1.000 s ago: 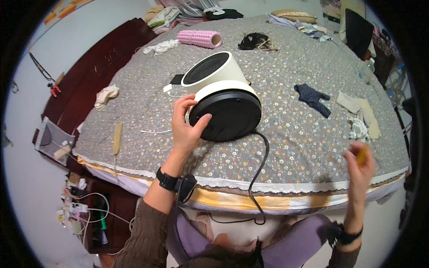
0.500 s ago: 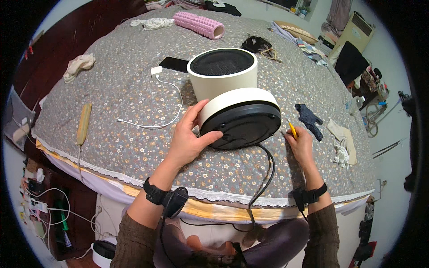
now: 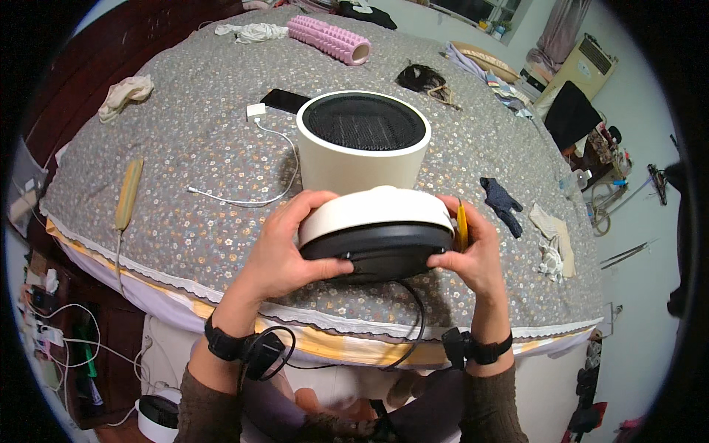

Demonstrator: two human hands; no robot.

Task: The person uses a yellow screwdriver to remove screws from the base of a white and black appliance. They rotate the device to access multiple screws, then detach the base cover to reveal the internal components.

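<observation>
White-and-black base (image 3: 377, 238) is tilting over the bed (image 3: 199, 244), left hand (image 3: 279, 249) and now right hand (image 3: 481, 252) (off it earlier) both gripping it. Right's also holding one yellow tool (image 3: 462, 221); one cylinder (image 3: 360, 168) is standing behind.

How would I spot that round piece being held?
On the flower-patterned bed, find the white cylinder topped with black mesh. Closer in, between the left hand and right hand, is the round piece: white band, black underside, no mesh visible.

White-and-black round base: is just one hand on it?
No: the left hand and right hand grip opposite sides of the base.
</observation>
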